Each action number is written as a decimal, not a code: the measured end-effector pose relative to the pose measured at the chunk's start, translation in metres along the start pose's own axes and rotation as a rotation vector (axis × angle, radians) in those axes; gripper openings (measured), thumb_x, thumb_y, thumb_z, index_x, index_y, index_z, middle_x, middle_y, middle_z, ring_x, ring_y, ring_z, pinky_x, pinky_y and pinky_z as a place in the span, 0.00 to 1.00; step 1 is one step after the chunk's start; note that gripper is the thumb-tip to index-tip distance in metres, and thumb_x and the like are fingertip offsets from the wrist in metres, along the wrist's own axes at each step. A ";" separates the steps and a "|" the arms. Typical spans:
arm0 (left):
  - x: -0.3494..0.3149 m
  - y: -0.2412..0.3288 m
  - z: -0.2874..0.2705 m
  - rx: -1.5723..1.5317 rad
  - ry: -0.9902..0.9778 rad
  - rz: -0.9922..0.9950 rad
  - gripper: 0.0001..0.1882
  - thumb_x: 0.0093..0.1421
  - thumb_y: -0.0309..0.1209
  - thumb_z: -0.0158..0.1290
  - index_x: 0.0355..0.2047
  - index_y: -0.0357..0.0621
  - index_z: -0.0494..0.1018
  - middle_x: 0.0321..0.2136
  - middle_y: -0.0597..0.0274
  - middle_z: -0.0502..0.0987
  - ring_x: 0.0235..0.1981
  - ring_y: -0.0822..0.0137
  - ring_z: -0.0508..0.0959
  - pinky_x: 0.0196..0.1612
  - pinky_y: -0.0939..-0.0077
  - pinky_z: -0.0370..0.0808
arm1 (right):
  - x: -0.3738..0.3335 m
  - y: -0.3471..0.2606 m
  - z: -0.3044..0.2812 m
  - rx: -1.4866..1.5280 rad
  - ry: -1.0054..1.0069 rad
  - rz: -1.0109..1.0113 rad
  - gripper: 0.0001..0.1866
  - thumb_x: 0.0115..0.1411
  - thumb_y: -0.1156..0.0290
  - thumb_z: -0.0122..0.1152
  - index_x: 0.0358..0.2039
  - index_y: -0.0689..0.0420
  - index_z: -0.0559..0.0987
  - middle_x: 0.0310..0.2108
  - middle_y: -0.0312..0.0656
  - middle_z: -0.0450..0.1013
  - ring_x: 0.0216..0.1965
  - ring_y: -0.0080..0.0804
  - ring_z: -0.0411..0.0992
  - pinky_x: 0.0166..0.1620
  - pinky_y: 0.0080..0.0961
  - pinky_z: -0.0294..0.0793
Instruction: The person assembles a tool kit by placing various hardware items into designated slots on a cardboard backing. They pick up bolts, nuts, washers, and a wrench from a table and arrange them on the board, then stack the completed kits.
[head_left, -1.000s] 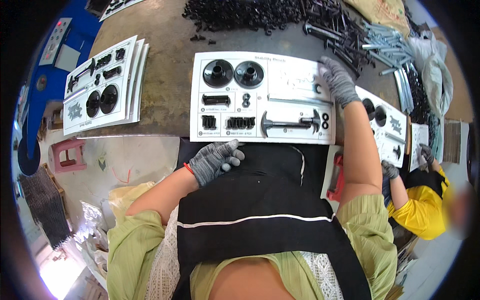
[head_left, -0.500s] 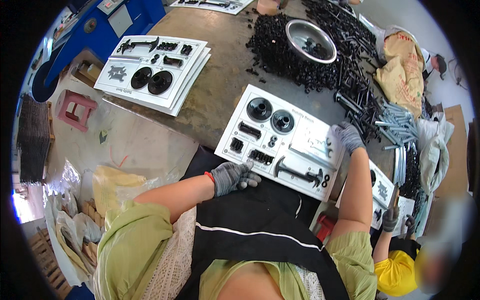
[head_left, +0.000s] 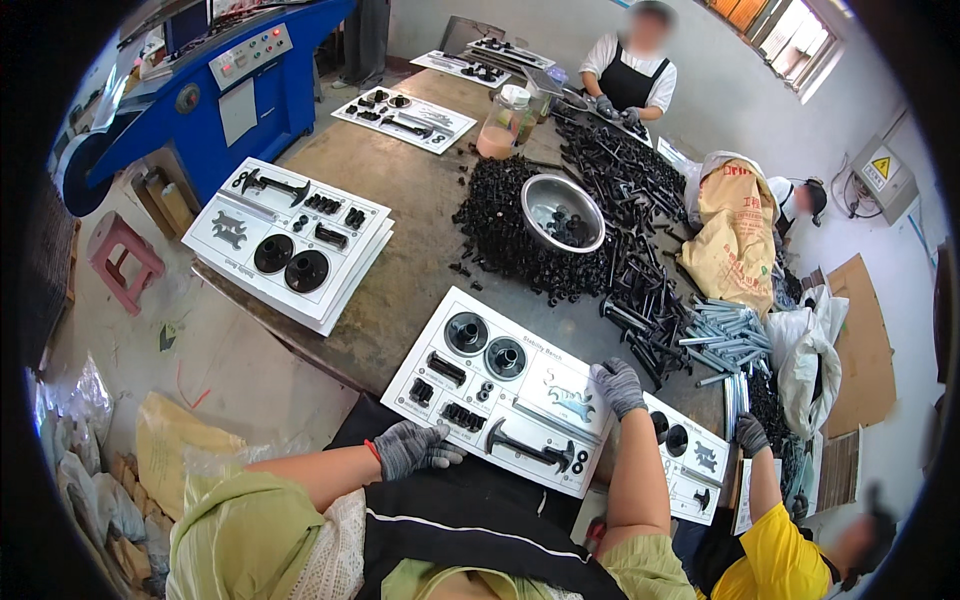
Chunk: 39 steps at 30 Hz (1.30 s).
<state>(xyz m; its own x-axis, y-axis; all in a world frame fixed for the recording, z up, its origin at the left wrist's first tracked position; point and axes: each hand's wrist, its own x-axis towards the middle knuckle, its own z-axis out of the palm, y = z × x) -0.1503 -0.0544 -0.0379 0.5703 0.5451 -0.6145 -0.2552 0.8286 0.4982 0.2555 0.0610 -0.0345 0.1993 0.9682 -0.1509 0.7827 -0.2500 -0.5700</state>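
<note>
Two hands lay at a parts board (head_left: 537, 376): the left hand (head_left: 412, 452) had its thumb at the near edge and its fingers curled below, while the right hand (head_left: 620, 388) draped over the far-right corner; on my feed I could not tell whether either grip was closed on it. The board jutted past the edge of the counter (head_left: 400, 270) over the apron (head_left: 455, 528), carrying two black discs (head_left: 505, 358), bolts (head_left: 463, 416), a silver bar (head_left: 545, 418) and a black T-shaped handle (head_left: 530, 448). Mostly my view had changed, tipping up to take in the far co-worker (head_left: 637, 82); hands and board kept their contact, so I judged the layout undisturbed. Farther out, a board stack (head_left: 356, 256) sat left, a steel bowl (head_left: 548, 194) stood amid heaped black fasteners (head_left: 490, 235), silver tubes (head_left: 728, 335) lay right, and a co-worker in yellow (head_left: 772, 560) reached near another board (head_left: 711, 433).
</note>
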 end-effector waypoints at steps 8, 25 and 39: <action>-0.019 0.011 0.009 0.029 -0.002 0.114 0.15 0.65 0.34 0.46 0.47 0.39 0.68 0.39 0.50 0.77 0.36 0.62 0.80 0.32 0.77 0.79 | 0.000 -0.025 -0.007 -0.102 0.064 -0.043 0.25 0.54 0.58 0.62 0.43 0.66 0.76 0.42 0.53 0.75 0.45 0.43 0.74 0.49 0.29 0.70; -0.091 0.124 -0.026 0.034 0.267 0.552 0.21 0.59 0.44 0.53 0.39 0.34 0.73 0.26 0.50 0.79 0.19 0.64 0.78 0.15 0.81 0.73 | 0.054 -0.219 -0.021 0.079 0.026 -0.241 0.17 0.57 0.61 0.61 0.37 0.63 0.78 0.29 0.44 0.76 0.30 0.29 0.70 0.38 0.26 0.70; -0.155 0.219 -0.169 -0.041 0.939 0.743 0.18 0.62 0.45 0.50 0.31 0.41 0.74 0.18 0.60 0.77 0.12 0.74 0.72 0.12 0.83 0.64 | 0.122 -0.424 0.116 0.005 -0.086 -0.469 0.21 0.56 0.54 0.56 0.36 0.62 0.79 0.35 0.57 0.75 0.38 0.52 0.73 0.45 0.36 0.70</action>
<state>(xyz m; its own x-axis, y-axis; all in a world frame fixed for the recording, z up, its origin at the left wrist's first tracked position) -0.4266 0.0641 0.0626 -0.5153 0.7579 -0.4001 -0.3157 0.2661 0.9108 -0.1202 0.2849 0.0953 -0.2244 0.9728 0.0571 0.7739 0.2135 -0.5962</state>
